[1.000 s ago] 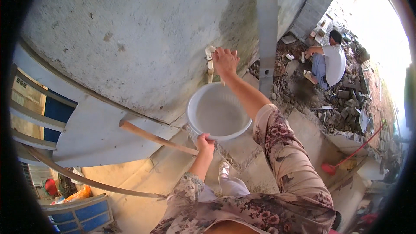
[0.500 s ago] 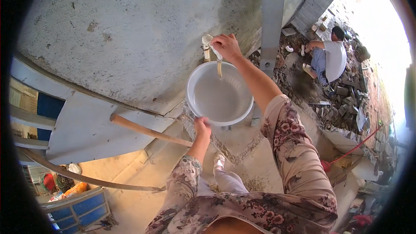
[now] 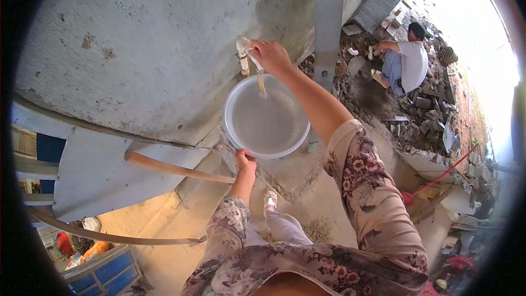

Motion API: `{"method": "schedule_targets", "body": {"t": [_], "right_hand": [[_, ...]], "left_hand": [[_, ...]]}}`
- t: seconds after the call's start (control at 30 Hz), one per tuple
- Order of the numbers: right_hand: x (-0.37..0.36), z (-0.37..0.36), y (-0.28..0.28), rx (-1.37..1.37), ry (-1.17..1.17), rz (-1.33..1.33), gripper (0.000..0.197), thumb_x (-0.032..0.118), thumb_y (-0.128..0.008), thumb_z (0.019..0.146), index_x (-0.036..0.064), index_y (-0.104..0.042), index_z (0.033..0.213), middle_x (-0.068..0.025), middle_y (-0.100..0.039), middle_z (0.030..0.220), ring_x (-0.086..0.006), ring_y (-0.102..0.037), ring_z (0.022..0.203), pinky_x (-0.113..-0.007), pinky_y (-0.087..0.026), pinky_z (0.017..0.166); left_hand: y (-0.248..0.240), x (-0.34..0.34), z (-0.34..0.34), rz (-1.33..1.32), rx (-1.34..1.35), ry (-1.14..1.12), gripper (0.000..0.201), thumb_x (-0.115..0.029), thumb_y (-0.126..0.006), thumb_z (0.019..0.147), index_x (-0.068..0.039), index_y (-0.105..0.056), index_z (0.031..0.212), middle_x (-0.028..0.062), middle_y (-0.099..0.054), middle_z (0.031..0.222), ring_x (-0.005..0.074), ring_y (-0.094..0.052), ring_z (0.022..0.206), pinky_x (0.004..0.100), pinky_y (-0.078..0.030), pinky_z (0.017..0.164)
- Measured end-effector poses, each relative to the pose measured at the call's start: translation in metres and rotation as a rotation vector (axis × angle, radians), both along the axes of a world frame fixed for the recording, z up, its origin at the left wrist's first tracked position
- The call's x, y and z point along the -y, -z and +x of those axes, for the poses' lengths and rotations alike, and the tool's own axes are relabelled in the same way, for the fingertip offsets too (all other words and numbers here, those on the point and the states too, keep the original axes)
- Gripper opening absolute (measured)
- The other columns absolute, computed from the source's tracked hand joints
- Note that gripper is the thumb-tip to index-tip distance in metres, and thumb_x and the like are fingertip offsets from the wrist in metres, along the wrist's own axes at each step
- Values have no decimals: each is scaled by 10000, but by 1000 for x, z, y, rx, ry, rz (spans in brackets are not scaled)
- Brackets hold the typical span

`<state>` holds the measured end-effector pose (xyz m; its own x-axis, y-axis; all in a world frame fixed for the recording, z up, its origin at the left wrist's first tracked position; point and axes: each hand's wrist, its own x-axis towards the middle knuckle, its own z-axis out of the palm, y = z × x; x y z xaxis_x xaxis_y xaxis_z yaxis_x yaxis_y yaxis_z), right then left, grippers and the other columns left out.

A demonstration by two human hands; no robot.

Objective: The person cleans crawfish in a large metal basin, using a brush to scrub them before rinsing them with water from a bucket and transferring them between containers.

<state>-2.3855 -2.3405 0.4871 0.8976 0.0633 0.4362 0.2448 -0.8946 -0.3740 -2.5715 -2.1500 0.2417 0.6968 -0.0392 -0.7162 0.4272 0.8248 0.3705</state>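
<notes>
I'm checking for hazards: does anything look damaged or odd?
Yes: broken masonry rubble lies strewn around a crouching person at right, and a dark patch discolours the grey wall near the right hand. The basin shows no visible damage.

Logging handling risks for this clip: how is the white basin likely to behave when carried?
The white basin probably stays stiff, since its outline looks round and unbent. Carried by the left hand alone, it may tip, as that hand holds only its near edge.

Outdoor yard observed from where I stand, rough plastered wall (image 3: 153, 38) close by, white tap (image 3: 243, 45) fitted against it, concrete paving (image 3: 181, 266) underfoot, grey block wall (image 3: 383, 3) beyond, broken masonry (image 3: 426, 111) heaped on bare earth (image 3: 368, 94), strong daylight.
</notes>
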Motion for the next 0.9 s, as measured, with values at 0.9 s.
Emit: {"method": "schedule_targets", "body": {"t": [0.9], "right_hand": [[-48, -273, -29, 47, 287, 901, 582, -47, -528, 658, 133, -389, 1194, -159, -410, 1132, -331, -429, 1041, -378, -393, 855]], "left_hand": [[-47, -112, -70, 205, 162, 339, 488, -96, -442, 507, -46, -505, 989, 82, -509, 1000, 260, -474, 949, 392, -391, 848]]}}
